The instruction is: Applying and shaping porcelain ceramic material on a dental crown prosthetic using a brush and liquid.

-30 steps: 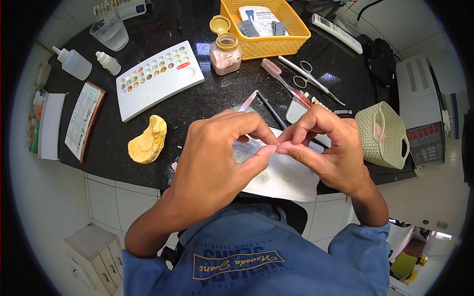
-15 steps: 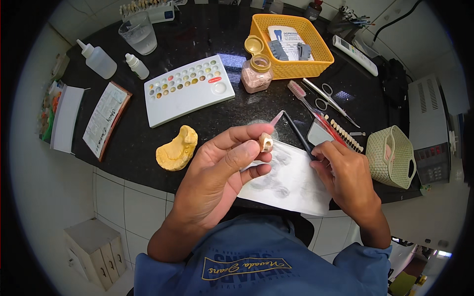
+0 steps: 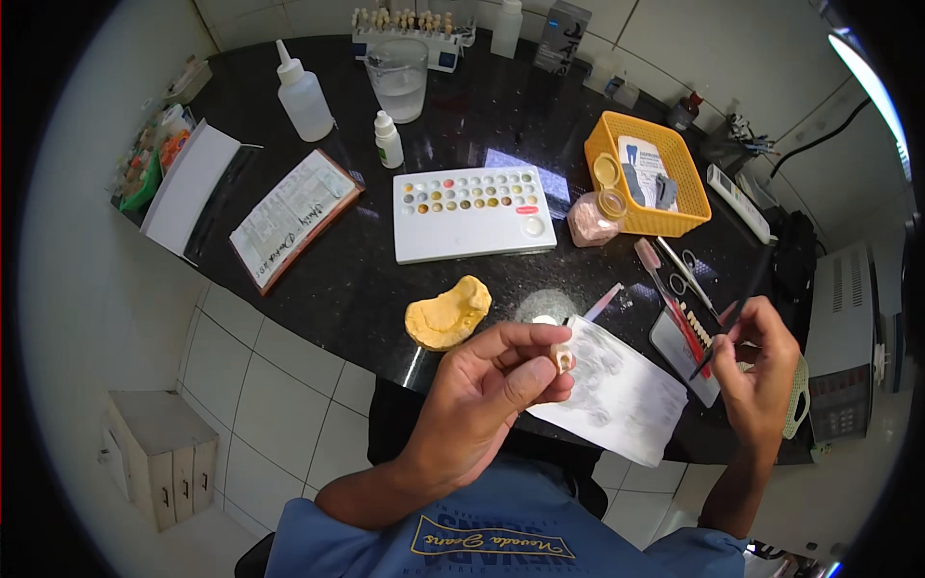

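Observation:
My left hand (image 3: 487,405) pinches a small tooth-coloured dental crown (image 3: 564,361) between thumb and fingertips, its hollow side showing. Well to the right, my right hand (image 3: 761,376) is closed around a slim black tool (image 3: 732,320), which stands at a slant; its kind is hard to make out. Below that hand lie a toothbrush with a red handle (image 3: 696,337) and a row of tooth-shade tabs (image 3: 696,326). A smudged white paper (image 3: 626,405) lies between my hands. Just beyond my left hand is a yellow plaster dental model (image 3: 445,316).
A white palette of colour wells (image 3: 472,236) sits mid-counter, beside an open jar of pink powder (image 3: 593,220). Beyond are a yellow basket (image 3: 674,222), a water cup (image 3: 400,91) and a squeeze bottle (image 3: 305,106). Scissors (image 3: 682,270) and a pink-white stick (image 3: 605,302) lie right.
The view has swung left, so the counter things appear further right. My right hand with the black tool has drawn away from the crown and tipped the tool. My left hand keeps its pinch.

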{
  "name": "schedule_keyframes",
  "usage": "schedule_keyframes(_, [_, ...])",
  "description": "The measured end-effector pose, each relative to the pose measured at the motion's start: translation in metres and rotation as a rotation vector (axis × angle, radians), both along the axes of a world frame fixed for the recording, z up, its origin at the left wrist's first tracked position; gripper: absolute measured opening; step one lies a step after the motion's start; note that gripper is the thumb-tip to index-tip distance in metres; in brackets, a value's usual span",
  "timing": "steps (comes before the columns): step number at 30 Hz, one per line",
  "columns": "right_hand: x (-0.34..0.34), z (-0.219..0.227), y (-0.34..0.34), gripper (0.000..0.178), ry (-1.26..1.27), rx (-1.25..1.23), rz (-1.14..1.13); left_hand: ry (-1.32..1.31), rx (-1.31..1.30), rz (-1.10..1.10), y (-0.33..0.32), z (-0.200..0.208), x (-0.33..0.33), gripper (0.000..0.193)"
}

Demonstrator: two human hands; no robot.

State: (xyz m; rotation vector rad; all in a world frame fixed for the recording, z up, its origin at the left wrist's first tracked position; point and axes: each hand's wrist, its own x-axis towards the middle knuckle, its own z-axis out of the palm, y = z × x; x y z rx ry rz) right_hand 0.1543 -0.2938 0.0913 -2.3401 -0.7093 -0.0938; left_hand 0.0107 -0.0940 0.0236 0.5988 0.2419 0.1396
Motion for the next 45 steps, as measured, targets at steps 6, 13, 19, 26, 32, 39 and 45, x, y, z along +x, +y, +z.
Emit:
schedule_keyframes(6, [0.031, 0.044, 0.089, 0.012, -0.017, 0.403, 0.233, -0.051, 0.031, 0.102, 0.000, -0.021, -0.023, 0.020])
schedule_keyframes(13, [0.082, 0.055, 0.239, 0.022, -0.318, 0.296, 0.506, -0.095, 0.077, 0.117, 0.007, -0.028, -0.039, 0.017])
schedule_keyframes(19, [0.110, 0.024, 0.330, 0.026, -0.507, 0.091, 0.596, -0.076, 0.124, 0.147, 0.007, -0.039, -0.052, 0.017])
schedule_keyframes(26, [0.097, 0.027, 0.320, 0.024, -0.311, 0.017, 0.527, -0.043, 0.274, 0.208, 0.004, -0.043, -0.048, 0.015])
schedule_keyframes(32, [0.033, 0.052, 0.183, 0.029, -0.325, 0.447, 0.586, -0.117, 0.384, 0.212, 0.000, -0.044, -0.043, 0.022])
schedule_keyframes(39, [-0.028, -0.035, -0.005, 0.011, -0.032, 0.502, 0.254, -0.027, 0.743, 0.094, -0.017, -0.031, -0.021, 0.019])
schedule_keyframes(45, [-0.059, -0.081, -0.053, 0.011, -0.092, 0.164, 0.177, 0.127, 0.809, 0.019, -0.037, -0.009, 0.000, 0.011])
